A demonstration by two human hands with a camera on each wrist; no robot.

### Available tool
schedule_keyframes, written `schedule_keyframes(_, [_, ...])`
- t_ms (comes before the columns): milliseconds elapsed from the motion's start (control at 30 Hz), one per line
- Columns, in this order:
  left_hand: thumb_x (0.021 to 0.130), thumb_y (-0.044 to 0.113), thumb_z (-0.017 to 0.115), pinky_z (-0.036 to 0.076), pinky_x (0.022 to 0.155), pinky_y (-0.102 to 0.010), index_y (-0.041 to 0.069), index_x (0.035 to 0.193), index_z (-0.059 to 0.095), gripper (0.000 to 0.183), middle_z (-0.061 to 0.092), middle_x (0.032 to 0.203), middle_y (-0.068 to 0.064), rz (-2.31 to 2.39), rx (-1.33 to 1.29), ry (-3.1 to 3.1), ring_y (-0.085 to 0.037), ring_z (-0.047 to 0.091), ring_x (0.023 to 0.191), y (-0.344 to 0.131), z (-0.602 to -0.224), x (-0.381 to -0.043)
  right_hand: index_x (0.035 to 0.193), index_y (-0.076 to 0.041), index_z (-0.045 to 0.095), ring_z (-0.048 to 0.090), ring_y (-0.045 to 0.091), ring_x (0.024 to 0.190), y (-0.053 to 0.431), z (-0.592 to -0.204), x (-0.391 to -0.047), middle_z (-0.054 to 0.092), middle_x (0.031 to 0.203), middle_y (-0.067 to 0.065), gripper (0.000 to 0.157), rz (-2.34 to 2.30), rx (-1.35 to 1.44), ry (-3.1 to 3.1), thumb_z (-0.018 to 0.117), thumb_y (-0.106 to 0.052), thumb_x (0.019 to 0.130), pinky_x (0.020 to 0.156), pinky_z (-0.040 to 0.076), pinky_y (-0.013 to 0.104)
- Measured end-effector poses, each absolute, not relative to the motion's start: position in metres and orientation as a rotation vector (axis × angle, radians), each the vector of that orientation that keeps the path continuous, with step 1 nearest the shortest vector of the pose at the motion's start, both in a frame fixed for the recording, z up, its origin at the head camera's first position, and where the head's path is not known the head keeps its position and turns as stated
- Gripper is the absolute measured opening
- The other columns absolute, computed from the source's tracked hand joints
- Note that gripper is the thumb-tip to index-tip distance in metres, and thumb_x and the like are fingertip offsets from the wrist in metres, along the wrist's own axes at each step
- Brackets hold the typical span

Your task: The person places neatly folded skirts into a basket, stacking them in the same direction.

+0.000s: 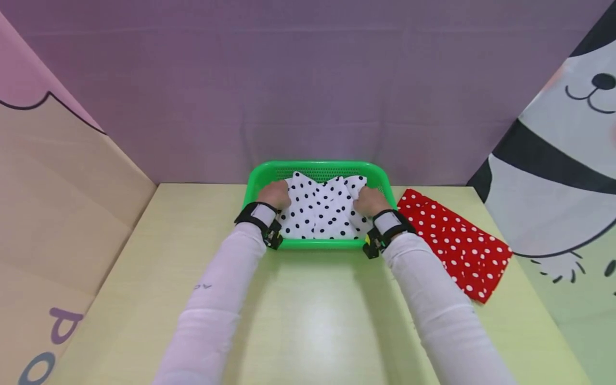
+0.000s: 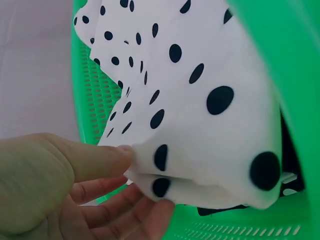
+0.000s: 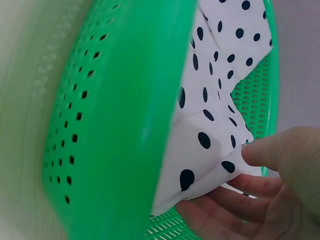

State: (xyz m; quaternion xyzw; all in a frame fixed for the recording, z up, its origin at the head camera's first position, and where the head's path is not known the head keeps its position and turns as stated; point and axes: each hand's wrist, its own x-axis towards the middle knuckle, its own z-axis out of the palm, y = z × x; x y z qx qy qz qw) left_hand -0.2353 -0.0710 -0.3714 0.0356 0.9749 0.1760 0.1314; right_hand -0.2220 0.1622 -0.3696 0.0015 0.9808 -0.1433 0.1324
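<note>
Both hands (image 1: 276, 194) (image 1: 371, 201) pinch a white dotted cloth (image 1: 323, 209) inside a green basket (image 1: 320, 244).

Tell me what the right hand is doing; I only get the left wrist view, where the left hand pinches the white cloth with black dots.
Observer: The right hand pinches the white cloth too, at its right side.
Operator: Is anything lying outside the green basket?
Observer: Yes, a red cloth with white dots, to the right of it.
Operator: And where on the table does the basket stand?
Observer: At the far end, as the head view shows.
</note>
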Motion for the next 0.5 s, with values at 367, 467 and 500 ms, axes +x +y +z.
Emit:
schedule_keyframes(367, [0.089, 0.016, 0.051, 0.044, 0.059, -0.025, -0.005, 0.117, 0.050, 0.034, 0.054, 0.091, -0.012, 0.544, 0.124, 2.643, -0.019, 0.052, 0.071, -0.0777, -0.3718, -0.2370, 0.120, 0.006, 0.048, 0.057, 0.022, 0.073, 0.1663, -0.3713, -0.2204, 0.055, 0.101, 0.017, 0.042, -0.383, 0.050, 2.667, 0.037, -0.028, 0.098, 0.057, 0.046, 0.026])
schedule_keyframes(467, [0.090, 0.019, 0.050, 0.044, 0.060, -0.025, -0.005, 0.116, 0.049, 0.035, 0.053, 0.091, -0.012, 0.569, 0.129, 2.608, -0.018, 0.050, 0.070, -0.0789, -0.3702, -0.2353, 0.127, 0.006, 0.043, 0.058, 0.027, 0.086, 0.1680, -0.3719, -0.2195, 0.052, 0.114, 0.020, 0.046, -0.400, 0.034, 2.637, 0.035, -0.029, 0.098, 0.063, 0.049, 0.029])
schedule_keyframes(500, [0.091, 0.020, 0.050, 0.045, 0.063, -0.026, -0.005, 0.116, 0.049, 0.036, 0.054, 0.093, -0.013, 0.572, 0.140, 2.606, -0.019, 0.050, 0.072, -0.0795, -0.3696, -0.2345, 0.130, 0.006, 0.041, 0.058, 0.029, 0.092, 0.1686, -0.3716, -0.2188, 0.050, 0.120, 0.021, 0.047, -0.413, 0.027, 2.637, 0.035, -0.029, 0.098, 0.066, 0.050, 0.031])
